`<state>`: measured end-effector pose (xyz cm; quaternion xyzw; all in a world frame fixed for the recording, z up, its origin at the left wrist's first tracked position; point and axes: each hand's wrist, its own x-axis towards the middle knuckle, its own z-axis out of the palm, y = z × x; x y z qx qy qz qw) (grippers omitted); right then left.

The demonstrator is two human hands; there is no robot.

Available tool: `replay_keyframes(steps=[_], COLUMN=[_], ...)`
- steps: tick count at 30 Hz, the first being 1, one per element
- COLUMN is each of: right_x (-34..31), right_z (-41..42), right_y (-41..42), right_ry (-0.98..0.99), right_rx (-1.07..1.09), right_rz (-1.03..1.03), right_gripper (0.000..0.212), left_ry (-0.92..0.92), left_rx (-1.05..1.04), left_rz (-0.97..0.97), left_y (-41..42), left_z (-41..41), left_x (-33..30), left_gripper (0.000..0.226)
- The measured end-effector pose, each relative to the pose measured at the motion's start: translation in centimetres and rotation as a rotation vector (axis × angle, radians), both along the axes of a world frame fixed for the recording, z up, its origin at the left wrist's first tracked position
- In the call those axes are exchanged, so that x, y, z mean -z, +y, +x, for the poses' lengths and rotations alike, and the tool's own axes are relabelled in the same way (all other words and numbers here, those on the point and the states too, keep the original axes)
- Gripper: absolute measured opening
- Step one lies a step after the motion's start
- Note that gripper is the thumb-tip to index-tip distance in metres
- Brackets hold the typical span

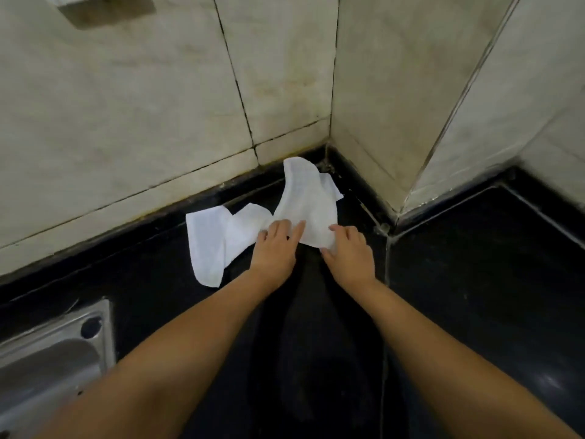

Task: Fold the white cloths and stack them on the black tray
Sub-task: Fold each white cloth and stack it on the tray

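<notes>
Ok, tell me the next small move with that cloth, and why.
Probably draw the white cloth toward you and spread it flat. It lies crumpled on the black counter, its far end bunched up in the wall corner, and both hands, left hand and right hand, already rest on its near edge. No fold can start until it lies flat.

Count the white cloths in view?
2, as far as I can tell: one cloth lying left on the black counter, one crumpled cloth under both hands by the wall corner. More may be hidden beneath.
</notes>
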<state>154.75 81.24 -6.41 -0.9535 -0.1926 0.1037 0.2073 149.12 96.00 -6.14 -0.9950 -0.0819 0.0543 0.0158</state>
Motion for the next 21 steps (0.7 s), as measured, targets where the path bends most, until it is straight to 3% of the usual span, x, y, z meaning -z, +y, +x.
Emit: replay_keyframes(steps=[4, 9, 14, 21], right_x=[1.9, 2.1, -2.2, -11.0], right_z=[1.4, 2.4, 0.9, -2.2], right_y=[1.2, -0.7, -4.4, -8.1], right_ry=[0.01, 0.022, 0.017, -0.109], right_rx=[-0.052, -0.007, 0.192, 0.199], right_rz=[-0.079, 0.093, 0.397, 0.492], right_gripper=[0.035, 0.02, 0.019, 0.013], left_ry=[0.037, -0.039, -0.302, -0.49], left_rx=[0.042, 0.007, -0.056, -0.166], left_rz=[0.049, -0.068, -0.485, -0.84], left_y=[0.6, 1.5, 1.2, 2.2], left_z=[2.6, 2.8, -1.1, -7.5], left_x=[1.5, 1.5, -0.7, -9.4], left_gripper=[0.041, 0.024, 0.02, 0.013])
